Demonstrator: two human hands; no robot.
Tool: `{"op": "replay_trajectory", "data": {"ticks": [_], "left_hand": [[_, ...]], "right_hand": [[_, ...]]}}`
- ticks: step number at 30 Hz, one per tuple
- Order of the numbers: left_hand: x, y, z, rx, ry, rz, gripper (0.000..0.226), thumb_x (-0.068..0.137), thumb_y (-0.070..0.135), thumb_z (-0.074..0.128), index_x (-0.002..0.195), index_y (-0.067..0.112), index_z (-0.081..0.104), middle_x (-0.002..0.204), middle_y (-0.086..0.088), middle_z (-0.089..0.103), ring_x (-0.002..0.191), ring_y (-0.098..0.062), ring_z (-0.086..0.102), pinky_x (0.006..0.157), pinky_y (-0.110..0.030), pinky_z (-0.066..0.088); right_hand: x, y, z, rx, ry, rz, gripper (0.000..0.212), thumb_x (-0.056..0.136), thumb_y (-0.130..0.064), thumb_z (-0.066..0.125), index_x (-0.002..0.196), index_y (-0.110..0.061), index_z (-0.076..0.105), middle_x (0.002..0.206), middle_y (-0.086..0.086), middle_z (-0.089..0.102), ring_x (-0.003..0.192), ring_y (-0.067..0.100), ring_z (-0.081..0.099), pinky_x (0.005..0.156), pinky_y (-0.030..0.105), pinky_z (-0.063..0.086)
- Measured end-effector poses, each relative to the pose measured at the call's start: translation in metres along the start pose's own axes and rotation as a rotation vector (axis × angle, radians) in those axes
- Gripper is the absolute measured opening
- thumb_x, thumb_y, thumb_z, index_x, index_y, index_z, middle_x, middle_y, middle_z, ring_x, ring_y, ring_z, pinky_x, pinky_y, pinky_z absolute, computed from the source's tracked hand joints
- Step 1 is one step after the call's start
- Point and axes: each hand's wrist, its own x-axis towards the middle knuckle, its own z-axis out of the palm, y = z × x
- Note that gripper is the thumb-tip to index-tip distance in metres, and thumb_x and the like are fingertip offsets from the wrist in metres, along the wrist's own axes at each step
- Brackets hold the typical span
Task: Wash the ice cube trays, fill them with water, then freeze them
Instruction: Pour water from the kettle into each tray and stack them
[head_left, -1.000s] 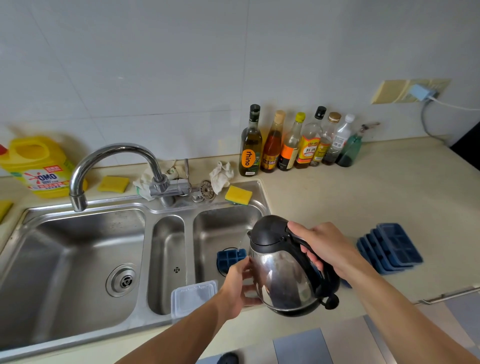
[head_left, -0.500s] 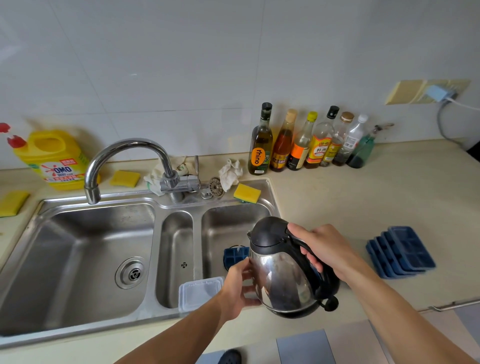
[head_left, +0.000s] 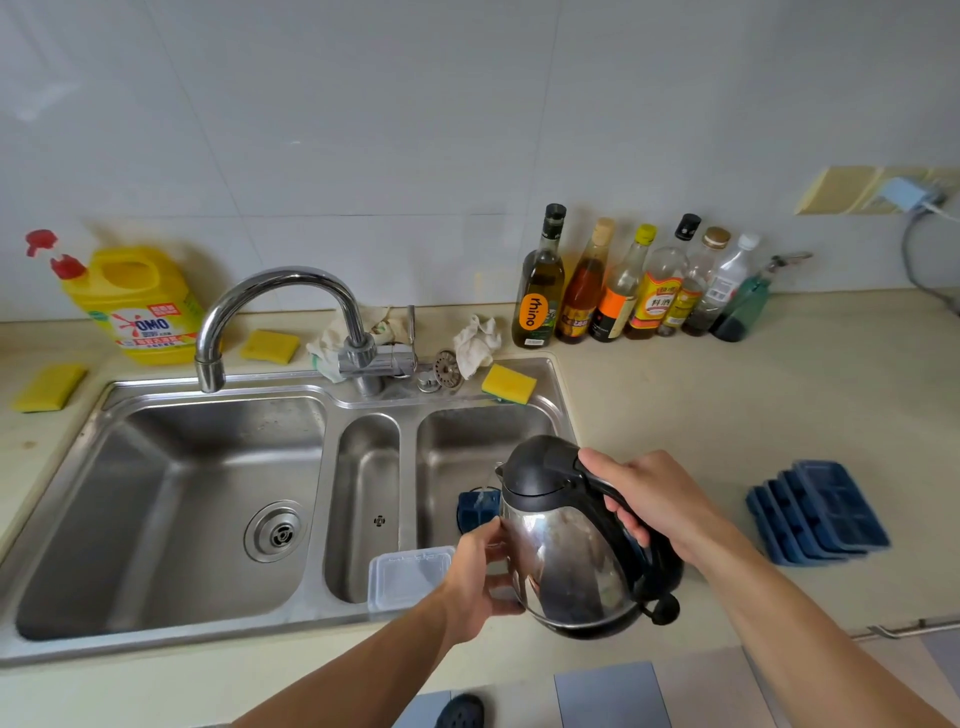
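Looking down from the head camera, you have the kettle (head_left: 566, 551) tipped spout-first over the right basin of the sink (head_left: 563, 415). Your right grip (head_left: 654, 499) is wrapped round the black handle. Your left grip (head_left: 478, 577) cups the steel flank, fingers curved to it. One blue ice cube tray (head_left: 475, 512) lies in that basin just below the spout, mostly hidden by the kettle; I cannot tell whether water is running. A stack of blue trays (head_left: 826, 512) sits on the surface (head_left: 701, 405), well apart to your right. My guess is that you are filling the tray. Tip too far and the stream could overshoot the small cells and splash out. With the tray barely visible, your aim may drift. A clear plastic box (head_left: 410, 571) perches on the sink's front rim near your left wrist and could be knocked off.
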Motion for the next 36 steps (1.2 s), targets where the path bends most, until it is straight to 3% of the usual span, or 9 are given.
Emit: {"op": "replay_trajectory", "data": {"ticks": [12,24,36], "left_hand": [[-0.004,-0.007,0.002,-0.005,0.006,-0.003,0.047,0.102,0.046,0.046,0.114,0.009,0.072,0.107,-0.014,0.075,0.103,-0.037,0.068,0.095,-0.056,0.054],[-0.003,-0.01,0.012,0.052,-0.033,0.003,0.05,0.102,0.049,0.043,0.116,0.009,0.071,0.112,-0.016,0.074,0.11,-0.038,0.066,0.1,-0.057,0.052],[0.005,-0.005,0.018,0.058,-0.014,-0.009,0.048,0.101,0.051,0.047,0.116,0.012,0.07,0.104,-0.012,0.078,0.105,-0.036,0.069,0.086,-0.049,0.058]], "right_hand": [[-0.009,0.004,-0.001,-0.006,0.001,-0.005,0.06,0.087,-0.061,0.066,0.057,-0.01,0.058,0.046,0.006,0.048,0.037,0.019,0.039,0.04,0.021,0.036],[-0.016,0.009,-0.013,0.028,0.036,0.014,0.059,0.088,-0.059,0.067,0.056,-0.01,0.059,0.047,0.005,0.049,0.037,0.018,0.04,0.039,0.021,0.036],[-0.015,0.012,-0.019,0.046,0.052,0.012,0.058,0.088,-0.059,0.066,0.058,-0.01,0.06,0.047,0.006,0.05,0.038,0.019,0.041,0.042,0.022,0.037]]}}
